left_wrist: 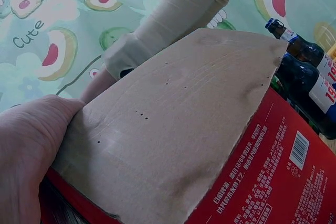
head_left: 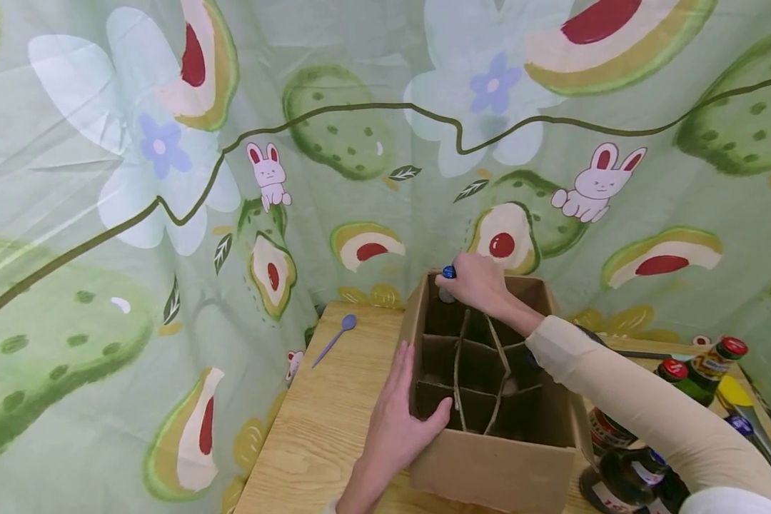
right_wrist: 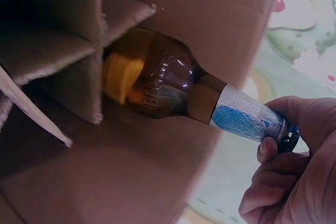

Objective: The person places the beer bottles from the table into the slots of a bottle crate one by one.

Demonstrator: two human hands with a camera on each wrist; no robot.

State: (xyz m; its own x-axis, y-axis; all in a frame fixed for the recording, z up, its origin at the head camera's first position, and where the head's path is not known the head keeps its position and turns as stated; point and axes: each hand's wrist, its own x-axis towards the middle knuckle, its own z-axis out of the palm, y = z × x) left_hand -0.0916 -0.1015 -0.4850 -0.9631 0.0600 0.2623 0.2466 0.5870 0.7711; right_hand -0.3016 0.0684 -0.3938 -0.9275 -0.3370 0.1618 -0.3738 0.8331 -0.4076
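Note:
A cardboard box (head_left: pixel 488 464) with cardboard dividers (head_left: pixel 482 371) stands on a wooden table (head_left: pixel 321 421). My right hand (head_left: pixel 478 282) grips the neck of a brown glass bottle (right_wrist: pixel 168 85) with a blue cap (head_left: pixel 449 272), its body down in the box's far left cell. In the right wrist view my right hand (right_wrist: pixel 294 166) curls round the blue and silver foil neck. My left hand (head_left: pixel 401 421) holds the box's left wall, thumb inside the rim; in the left wrist view my left hand (left_wrist: pixel 31 156) lies on the box flap (left_wrist: pixel 168 129).
Several beer bottles (head_left: pixel 700 371) with red and blue caps stand right of the box, also seen as bottles (left_wrist: pixel 310 72) in the left wrist view. A purple spoon (head_left: pixel 335 338) lies on the table's far left. A green avocado-print cloth (head_left: pixel 167 178) hangs behind.

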